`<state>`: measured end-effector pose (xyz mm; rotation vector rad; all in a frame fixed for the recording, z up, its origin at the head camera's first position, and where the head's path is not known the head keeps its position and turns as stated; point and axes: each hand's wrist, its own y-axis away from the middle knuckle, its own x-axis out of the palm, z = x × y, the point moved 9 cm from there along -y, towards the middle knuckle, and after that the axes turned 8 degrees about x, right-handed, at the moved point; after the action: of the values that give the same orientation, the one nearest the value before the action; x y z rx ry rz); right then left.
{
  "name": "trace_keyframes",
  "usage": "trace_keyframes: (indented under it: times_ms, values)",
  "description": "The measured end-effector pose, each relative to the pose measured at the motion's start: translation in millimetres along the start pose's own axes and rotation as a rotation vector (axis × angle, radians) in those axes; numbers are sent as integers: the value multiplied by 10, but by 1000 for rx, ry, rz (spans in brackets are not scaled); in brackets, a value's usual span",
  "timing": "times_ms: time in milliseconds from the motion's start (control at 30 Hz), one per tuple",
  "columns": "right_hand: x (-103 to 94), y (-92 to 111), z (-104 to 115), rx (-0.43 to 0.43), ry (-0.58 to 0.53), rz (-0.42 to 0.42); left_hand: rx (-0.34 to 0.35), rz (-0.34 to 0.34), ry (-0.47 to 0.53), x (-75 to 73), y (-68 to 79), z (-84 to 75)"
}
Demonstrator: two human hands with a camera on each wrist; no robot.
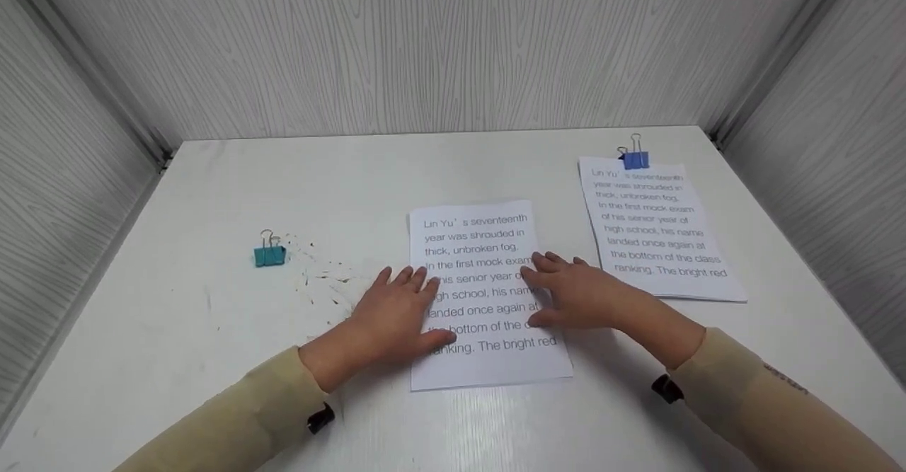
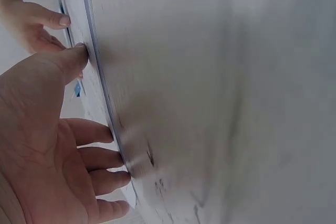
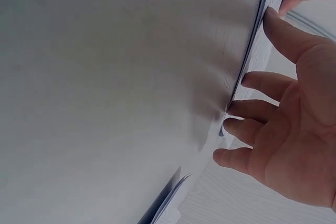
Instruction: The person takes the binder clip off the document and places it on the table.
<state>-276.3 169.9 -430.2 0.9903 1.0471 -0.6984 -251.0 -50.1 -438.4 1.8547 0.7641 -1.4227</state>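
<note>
A stack of printed sheets point(image 1: 485, 281) lies flat on a white table point(image 1: 340, 175), its lines of text facing the person, and serves here as the landmark. At its left long edge is the left hand point(image 1: 396, 316), fingers spread and relaxed, fingertips touching the stack, the thumb reaching over the lower lines of print. At its right long edge is the right hand point(image 1: 580, 291), likewise with fingers extended and apart, its fingertips at that side; neither hand grips anything. In the left wrist view the stack's edge shows several layers of paper.

To the right of the stack and a little farther back lies a clipped stack point(image 1: 658, 231) bearing the same text, a blue binder clip point(image 1: 636, 160) holding its top edge. To the left of the stack, well apart from it, a teal binder clip point(image 1: 270, 255) sits on the table with its wire handles up. Dark marks point(image 1: 329, 277) spot the surface between that clip and the stack. Behind the stack, a wood-grain back panel point(image 1: 439, 47) rises from the table's far edge. Beige sleeves point(image 1: 233, 408) cover both forearms, nearer the person than the stack.
</note>
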Motion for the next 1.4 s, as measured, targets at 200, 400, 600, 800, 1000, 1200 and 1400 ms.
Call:
trace_keyframes:
  times_ms: [200, 400, 600, 800, 1000, 1200, 1400]
  values:
    - [-6, -130, 78, -5, -2, 22, -9, 12, -2, -37, 35, 110]
    - [2, -331, 235, -20, -6, 54, -27, 14, -3, -58, 121, 333]
    - [-11, -502, 457, -14, 25, 63, -31, 16, -21, -125, 271, 528]
    - [27, -619, 697, -24, 61, 64, -41, 8, -37, -135, 454, 699]
    - [79, -708, 936, -46, 103, 61, -75, -6, -24, -115, 645, 856]
    - [103, -737, 1131, -59, 127, 56, -87, -10, -6, -110, 800, 950]
    - [125, -759, 1262, -65, 146, 42, -109, 3, 5, -117, 905, 1021]
